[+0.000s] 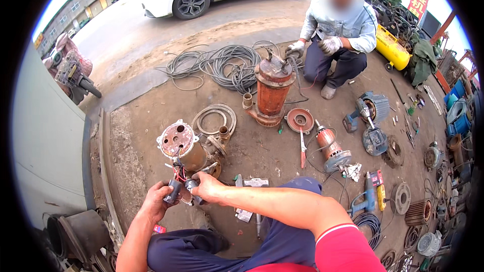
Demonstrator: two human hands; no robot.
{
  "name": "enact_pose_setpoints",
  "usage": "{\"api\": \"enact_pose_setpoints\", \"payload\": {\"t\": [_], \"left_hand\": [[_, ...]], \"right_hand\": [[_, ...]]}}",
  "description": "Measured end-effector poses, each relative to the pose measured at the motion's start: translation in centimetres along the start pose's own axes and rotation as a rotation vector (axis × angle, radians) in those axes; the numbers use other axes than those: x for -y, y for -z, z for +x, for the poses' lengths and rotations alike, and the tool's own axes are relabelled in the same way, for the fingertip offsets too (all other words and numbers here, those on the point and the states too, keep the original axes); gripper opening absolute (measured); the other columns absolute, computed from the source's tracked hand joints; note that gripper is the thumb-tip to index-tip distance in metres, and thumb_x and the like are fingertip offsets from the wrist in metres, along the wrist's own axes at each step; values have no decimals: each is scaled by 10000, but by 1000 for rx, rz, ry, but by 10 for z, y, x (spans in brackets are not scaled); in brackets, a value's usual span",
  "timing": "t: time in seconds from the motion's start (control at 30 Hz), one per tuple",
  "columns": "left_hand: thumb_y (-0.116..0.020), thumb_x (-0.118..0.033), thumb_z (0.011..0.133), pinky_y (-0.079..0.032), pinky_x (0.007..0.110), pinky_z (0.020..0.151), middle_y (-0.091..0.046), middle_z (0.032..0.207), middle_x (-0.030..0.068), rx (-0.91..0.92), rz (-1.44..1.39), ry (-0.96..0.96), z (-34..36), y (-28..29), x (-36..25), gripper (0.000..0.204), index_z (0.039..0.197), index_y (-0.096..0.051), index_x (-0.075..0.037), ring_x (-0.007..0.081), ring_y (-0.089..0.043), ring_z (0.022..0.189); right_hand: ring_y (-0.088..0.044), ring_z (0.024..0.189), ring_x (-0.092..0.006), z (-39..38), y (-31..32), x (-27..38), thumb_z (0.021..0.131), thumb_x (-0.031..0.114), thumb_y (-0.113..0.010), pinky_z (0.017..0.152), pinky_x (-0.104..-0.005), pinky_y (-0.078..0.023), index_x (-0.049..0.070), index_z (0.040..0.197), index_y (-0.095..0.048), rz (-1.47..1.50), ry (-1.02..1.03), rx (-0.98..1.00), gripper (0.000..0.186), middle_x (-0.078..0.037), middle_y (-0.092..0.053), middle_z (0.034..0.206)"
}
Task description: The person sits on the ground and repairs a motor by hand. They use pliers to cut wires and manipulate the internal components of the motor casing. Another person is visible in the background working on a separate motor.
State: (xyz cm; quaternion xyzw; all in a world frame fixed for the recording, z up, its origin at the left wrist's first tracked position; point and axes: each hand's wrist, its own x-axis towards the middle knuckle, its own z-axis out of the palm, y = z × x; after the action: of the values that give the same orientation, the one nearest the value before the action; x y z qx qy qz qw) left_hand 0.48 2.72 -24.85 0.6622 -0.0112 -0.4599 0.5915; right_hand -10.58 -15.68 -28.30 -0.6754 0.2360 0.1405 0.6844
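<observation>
The left hand (160, 197) is grasping a dark grey cylinder (173, 191), its fingers curling around the body from the left. The right hand (207, 188) is gripping a second grey cylinder (191, 184) just beside it, the bare forearm reaching across from the lower right. Both cylinders are sitting at the near side of a worn pump motor (195, 157), whose round, rust-stained end plate (177, 137) is facing up toward the person. The left cylinder's long axis is slanting from upper right to lower left, its upper end pointing toward the motor; the right one is seemingly leaning the other way, upper end to the left, though the fingers are hiding much of it. Red and dark wires (179, 172) are running down from the plate's near edge toward the cylinders. Farther off, an orange pump (272, 94) is standing upright, a co-worker (348, 26) is squatting just behind it, and a grey cable coil (234, 65) is lying to its left.
</observation>
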Motion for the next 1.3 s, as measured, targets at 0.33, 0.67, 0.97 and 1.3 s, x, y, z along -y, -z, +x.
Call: {"api": "enact_pose_setpoints", "payload": {"t": [0.33,0.67,0.97,1.3], "left_hand": [[-614,-186,873,-550,415,783,-631,1045,91,27,44,15,0,-5,4,415,1237,-544,0,217,-637,897],[-676,-222,899,-545,386,806,-627,1084,113,-1,32,-9,0,7,0,459,1259,-525,19,209,-644,912],[-634,-240,938,-545,358,847,-660,1086,74,117,-21,10,7,1,8,391,1254,-566,-20,189,-672,970],[-655,-127,894,-512,335,771,-605,983,59,27,142,-50,16,-6,18,254,1113,-588,-17,153,-593,873]], "right_hand": [[-666,898,-225,-3,3,-7,856,127,-666,638,-365,-596,-25,1364,-450,4,16,-31,572,-173,-624,1136],[-640,1004,-224,5,-2,-7,840,138,-676,791,-356,-554,-33,1394,-434,12,-8,-40,628,-184,-621,1181],[-611,1037,-228,1,6,-2,921,313,-663,863,-465,-520,42,1371,-438,635,-125,189,572,-127,-599,1172],[-672,916,-203,15,0,-9,921,158,-590,753,-456,-610,8,1253,-476,538,-83,48,381,-121,-629,1088]]}}
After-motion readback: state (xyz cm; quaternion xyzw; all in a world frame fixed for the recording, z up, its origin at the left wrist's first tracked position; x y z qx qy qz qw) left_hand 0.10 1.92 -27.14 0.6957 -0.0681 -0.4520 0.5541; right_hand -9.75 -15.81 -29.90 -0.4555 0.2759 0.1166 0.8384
